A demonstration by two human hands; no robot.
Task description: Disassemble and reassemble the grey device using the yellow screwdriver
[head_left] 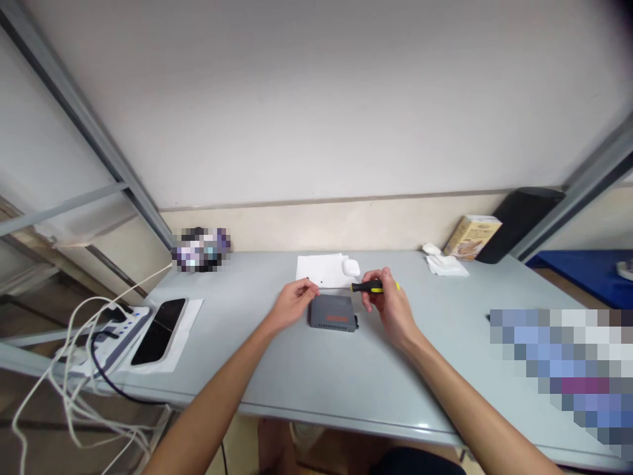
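Observation:
My right hand (390, 307) grips the black and yellow handle of a screwdriver (368, 287), whose thin shaft points left. At the shaft's far end, my left hand (295, 303) has its fingertips pinched together; whatever is between them is too small to make out. Just below the shaft lies a flat dark grey metal box (332, 313) with orange lettering, a row of small vents along its front and a black part at its right side. Behind it is a white sheet of paper (319, 267) with small dark specks on it. A white rounded case (351, 267) rests at the paper's right edge.
At left, a phone (159, 331) lies on paper beside a power strip (116, 340) with tangled white cables (69, 389). A yellow carton (472, 237), crumpled tissue (445, 264) and a black cylinder (521, 221) stand at back right. Metal posts flank the desk (316, 376).

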